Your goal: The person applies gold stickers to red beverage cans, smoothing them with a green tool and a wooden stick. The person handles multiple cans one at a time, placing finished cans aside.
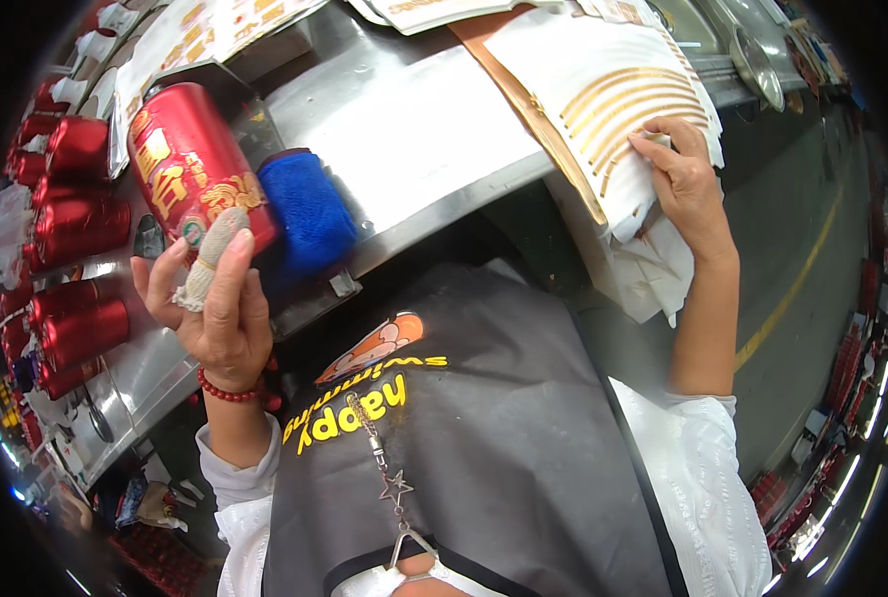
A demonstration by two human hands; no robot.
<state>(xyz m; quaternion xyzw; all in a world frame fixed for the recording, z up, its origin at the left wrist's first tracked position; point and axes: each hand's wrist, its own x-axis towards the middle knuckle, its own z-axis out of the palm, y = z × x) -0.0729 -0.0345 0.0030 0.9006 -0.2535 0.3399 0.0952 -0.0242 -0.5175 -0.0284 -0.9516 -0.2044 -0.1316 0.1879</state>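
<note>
A red metal canister (pixel 190 149) with gold lettering and a gold pattern lies tilted on the left of the metal table. My left hand (pixel 220 308) is at its near end, fingers spread, and one finger wears a knitted cloth finger cover (pixel 212 259). That covered fingertip appears to touch the canister. On the right, my right hand (pixel 690 184) pinches with thumb and forefinger at one of the curved gold decal strips (pixel 628 85) on a white sheet (pixel 538 50). The fingertips partly hide the strip's end. A blue cloth (pixel 307 211) lies beside the canister.
Several red canisters (pixel 86 224) stand along the far left. More printed decal sheets (pixel 200 40) lie at the back. The metal table's front edge (pixel 454 204) runs before my dark apron (pixel 464 398). At the upper right is a long-handled metal ladle (pixel 757 75).
</note>
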